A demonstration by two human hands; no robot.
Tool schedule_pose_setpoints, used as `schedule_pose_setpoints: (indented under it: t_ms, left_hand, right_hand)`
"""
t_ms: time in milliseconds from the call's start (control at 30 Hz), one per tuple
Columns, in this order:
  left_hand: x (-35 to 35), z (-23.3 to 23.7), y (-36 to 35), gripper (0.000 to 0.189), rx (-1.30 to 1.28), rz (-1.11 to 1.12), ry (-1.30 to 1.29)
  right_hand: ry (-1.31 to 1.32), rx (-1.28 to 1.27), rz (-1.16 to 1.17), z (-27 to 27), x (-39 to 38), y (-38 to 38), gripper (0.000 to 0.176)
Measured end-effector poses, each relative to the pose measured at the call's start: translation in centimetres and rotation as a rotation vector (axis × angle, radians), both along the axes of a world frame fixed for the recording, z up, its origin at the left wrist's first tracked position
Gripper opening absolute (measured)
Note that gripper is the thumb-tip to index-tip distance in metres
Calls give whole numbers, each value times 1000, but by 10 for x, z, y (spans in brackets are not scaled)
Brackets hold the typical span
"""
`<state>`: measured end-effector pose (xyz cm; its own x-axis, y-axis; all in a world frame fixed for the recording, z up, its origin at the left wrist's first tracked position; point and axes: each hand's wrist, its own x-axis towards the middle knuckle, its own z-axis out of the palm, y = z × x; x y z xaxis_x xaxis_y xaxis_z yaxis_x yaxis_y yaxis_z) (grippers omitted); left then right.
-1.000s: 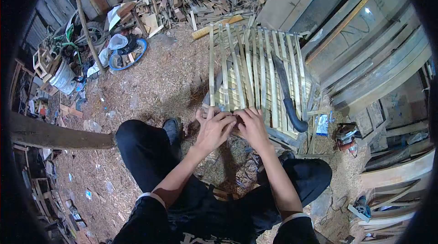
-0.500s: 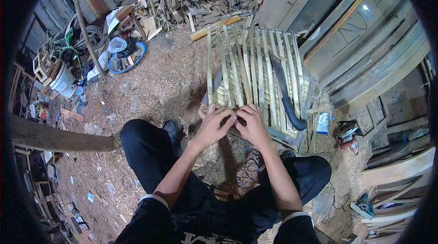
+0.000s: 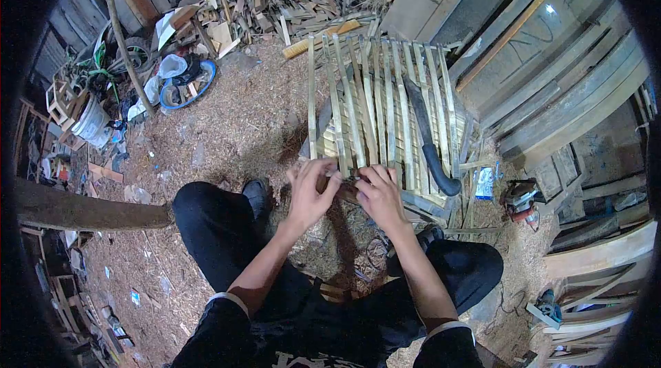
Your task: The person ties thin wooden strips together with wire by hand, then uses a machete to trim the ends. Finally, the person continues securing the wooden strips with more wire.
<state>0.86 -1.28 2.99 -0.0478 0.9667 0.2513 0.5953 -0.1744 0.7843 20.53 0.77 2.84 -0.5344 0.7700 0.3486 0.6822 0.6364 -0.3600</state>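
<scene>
A row of long, thin wooden slats (image 3: pixel 351 99) lies side by side over a low stack of more slats in front of me. My left hand (image 3: pixel 310 192) is at the near ends of the leftmost slats, fingers curled and thumb raised apart from them. My right hand (image 3: pixel 381 196) bends its fingers and thumb together by the near ends of the middle slats. Whatever small thing is between the fingers is hidden. On the right-hand slats rests a machete-like tool with a dark blade (image 3: pixel 417 110) and a curved black handle (image 3: pixel 441 172).
Wood scraps (image 3: pixel 296 3) are heaped at the back. A blue basin (image 3: pixel 187 86) holding bags and offcuts is at the left, near a white bucket (image 3: pixel 93 123). A red power tool (image 3: pixel 523 206) sits on the right. A thick beam (image 3: pixel 89 204) juts in from the left.
My hands have drawn apart: the thumbs, close together before, now have a gap between them. My left hand has shifted slightly left and the right slightly right. The view has tilted a little.
</scene>
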Motion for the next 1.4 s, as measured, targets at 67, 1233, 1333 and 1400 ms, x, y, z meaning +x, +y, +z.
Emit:
schedule_pose_setpoints:
  t_ms: [67,1233,1333,1400]
  left_hand:
    - [3,-8,-14,26,-31,47,56]
    - [15,-85,-30,18,-369,168,-957]
    - [12,-83,-33,15,-424,175,-965]
    - [9,-82,-34,14,-406,171,-781]
  right_hand:
    - [31,78,-31,-11,-4,-1,22]
    - [124,-177,-49,-26,-13,-30,27]
    - [361,-447,-304,-32,-37,-32,32]
    - [425,-475,-346,-40,-48,-31,33]
